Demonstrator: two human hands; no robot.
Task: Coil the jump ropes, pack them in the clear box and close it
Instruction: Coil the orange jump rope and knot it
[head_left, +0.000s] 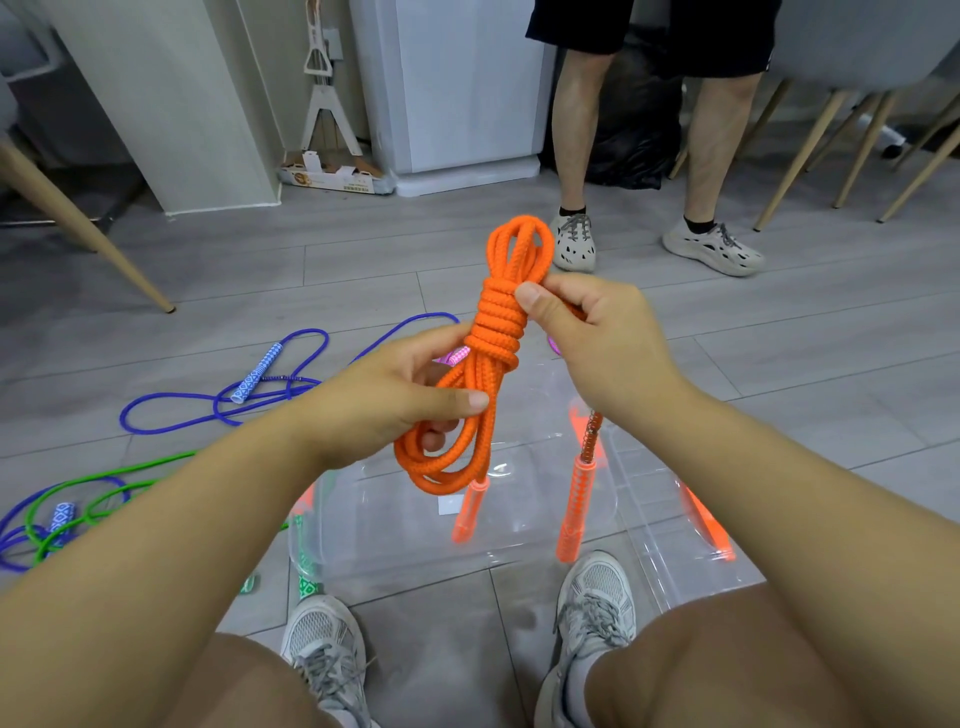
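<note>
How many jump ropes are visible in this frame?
4: orange rope, held by left hand and right hand; blue rope on floor, left; green rope lower left; pink handle behind the hands, its rope hidden.

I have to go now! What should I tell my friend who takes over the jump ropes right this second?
Left hand: grips the lower loops of the orange rope.
Right hand: pinches the wrapped part near the top.
The orange handles hang down over the open clear box on the floor.
Done: the orange rope is coiled and wrapped, but not yet in the box.
Left: put it in. Then coil the blue rope and the green rope, which lie loose on the floor to the left. Pack them and close the box.
</note>
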